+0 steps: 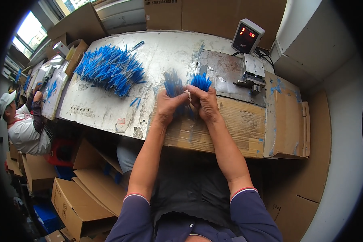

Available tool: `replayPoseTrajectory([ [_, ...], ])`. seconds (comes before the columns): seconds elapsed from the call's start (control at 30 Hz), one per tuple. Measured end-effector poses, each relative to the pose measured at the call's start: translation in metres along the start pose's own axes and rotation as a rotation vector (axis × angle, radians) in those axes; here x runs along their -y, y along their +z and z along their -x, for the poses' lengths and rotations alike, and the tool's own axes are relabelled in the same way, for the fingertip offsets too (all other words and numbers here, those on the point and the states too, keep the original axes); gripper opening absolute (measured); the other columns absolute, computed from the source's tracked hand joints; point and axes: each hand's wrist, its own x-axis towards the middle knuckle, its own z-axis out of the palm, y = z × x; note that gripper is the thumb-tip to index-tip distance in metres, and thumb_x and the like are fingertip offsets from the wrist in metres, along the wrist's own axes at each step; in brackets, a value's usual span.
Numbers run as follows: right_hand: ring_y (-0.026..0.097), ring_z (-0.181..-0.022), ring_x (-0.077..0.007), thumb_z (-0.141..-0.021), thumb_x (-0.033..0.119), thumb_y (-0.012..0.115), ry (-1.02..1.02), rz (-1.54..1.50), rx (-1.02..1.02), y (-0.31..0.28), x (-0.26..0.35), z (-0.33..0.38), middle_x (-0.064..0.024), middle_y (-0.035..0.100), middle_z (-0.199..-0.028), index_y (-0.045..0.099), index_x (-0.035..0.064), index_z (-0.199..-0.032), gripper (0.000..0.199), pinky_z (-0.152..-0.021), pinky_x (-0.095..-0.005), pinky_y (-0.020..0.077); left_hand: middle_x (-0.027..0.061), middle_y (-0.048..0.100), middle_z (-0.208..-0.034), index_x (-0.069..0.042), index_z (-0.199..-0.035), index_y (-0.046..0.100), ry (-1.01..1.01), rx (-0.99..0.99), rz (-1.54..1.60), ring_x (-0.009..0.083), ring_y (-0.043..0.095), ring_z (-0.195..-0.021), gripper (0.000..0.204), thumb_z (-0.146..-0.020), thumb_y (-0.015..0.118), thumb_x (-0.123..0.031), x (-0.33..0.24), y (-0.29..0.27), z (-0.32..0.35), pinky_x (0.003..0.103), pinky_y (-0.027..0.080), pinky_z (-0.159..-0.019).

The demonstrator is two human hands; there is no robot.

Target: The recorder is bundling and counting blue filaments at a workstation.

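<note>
Over the cardboard-covered front edge of the bench, my left hand (169, 105) is closed round a bundle of thin wire-like sticks (172, 82), grey and blue and smeared by motion. Beside it, my right hand (205, 103) grips a second bundle of thin sticks (201, 81), its bright blue ends pointing up. The thumbs nearly meet between the two bundles. Farther left on the white bench lies a large heap of similar blue and silver sticks (113, 68), with a few loose blue pieces (135, 102) near it.
A metal fixture (253, 72) stands on a steel plate (222, 68) at the right, below a box with a red display (248, 36). Flattened cardboard (286, 121) covers the bench's right end. Open cartons (84, 201) stand at lower left. Another person (26, 125) works at far left.
</note>
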Motion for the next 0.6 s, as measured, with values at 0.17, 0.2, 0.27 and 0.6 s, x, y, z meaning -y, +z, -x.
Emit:
replayPoseTrajectory([
  [0.17,0.051,-0.048,-0.0065,-0.086,0.013,0.081,0.077,-0.028,0.027,-0.013,0.0,-0.003,0.0026,0.064,-0.069,0.073,0.0051,-0.094,0.014,-0.04,-0.0213,0.0331,0.0039,0.075,-0.092,-0.004,-0.102,0.074,-0.002,-0.041,0.01,0.0128,0.07,-0.08,0.016,-0.088,0.081,-0.006,-0.008,0.005,0.003,0.028,0.056,-0.075],
  [0.2,0.051,-0.048,-0.0065,-0.086,0.013,0.081,0.078,-0.028,0.03,-0.014,-0.002,-0.004,0.0026,0.064,-0.069,0.073,0.0051,-0.094,0.014,-0.04,-0.0213,0.0331,0.004,0.075,-0.093,-0.004,-0.103,0.074,-0.019,-0.036,0.017,0.0127,0.07,-0.08,0.017,-0.088,0.081,-0.006,-0.007,0.003,0.002,0.028,0.056,-0.076],
  [0.27,0.053,-0.049,-0.0054,-0.086,0.014,0.081,0.051,0.022,0.03,-0.013,-0.002,-0.004,0.0013,0.067,-0.072,0.073,0.004,-0.097,0.017,-0.042,-0.0199,0.0349,0.0041,0.075,-0.094,-0.004,-0.104,0.074,-0.037,-0.028,0.024,0.0126,0.07,-0.08,0.017,-0.088,0.081,-0.006,-0.005,0.001,0.001,0.028,0.056,-0.077],
  [0.6,0.072,-0.083,-0.017,-0.086,-0.004,0.077,0.086,0.04,0.061,-0.01,0.008,0.0,-0.0064,0.073,-0.092,0.071,0.0008,-0.105,0.02,-0.073,-0.0291,0.0592,0.0047,0.076,-0.11,-0.001,-0.124,0.072,-0.059,0.085,-0.058,0.0122,0.07,-0.096,0.041,-0.085,0.084,-0.006,-0.006,0.0,-0.003,0.028,0.055,-0.088],
])
